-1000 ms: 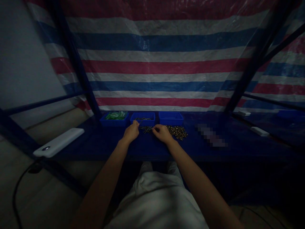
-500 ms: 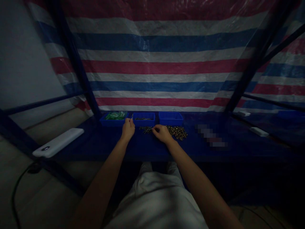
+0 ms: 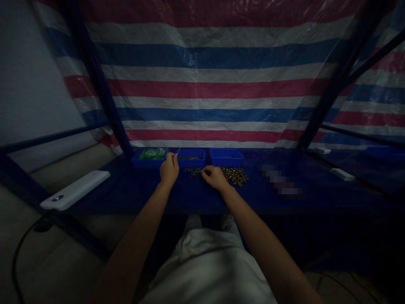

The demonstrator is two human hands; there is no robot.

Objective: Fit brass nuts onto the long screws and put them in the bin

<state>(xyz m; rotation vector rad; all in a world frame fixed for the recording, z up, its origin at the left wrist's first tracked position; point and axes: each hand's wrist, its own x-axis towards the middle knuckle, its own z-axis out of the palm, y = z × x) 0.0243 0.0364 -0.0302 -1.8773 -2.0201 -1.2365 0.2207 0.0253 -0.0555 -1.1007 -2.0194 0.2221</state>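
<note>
My left hand (image 3: 169,169) is raised in front of the bins, thumb and fingers pinched on a thin metal pin (image 3: 179,150) that points up. On the bench, my right hand (image 3: 214,176) has its fingertips pressed together at the right edge of a small pile of thin metal pins (image 3: 192,172). Whatever lies between those fingertips is too small to make out. Just right of that hand spreads a heap of small brass-coloured metal parts (image 3: 236,176). Behind the pins, a blue bin (image 3: 190,166) contains more thin metal pieces.
A blue bin (image 3: 136,162) at the left holds green plastic (image 3: 153,153). Another blue bin (image 3: 226,162) stands behind the brass-coloured heap. A long white device (image 3: 76,192) lies at the bench's left end. Blue posts (image 3: 104,93) frame the bench before a striped sheet (image 3: 196,88).
My left hand has tilted slightly, and its pin now stands a little higher and leans right. The right hand stays at the edge of the pin pile.
</note>
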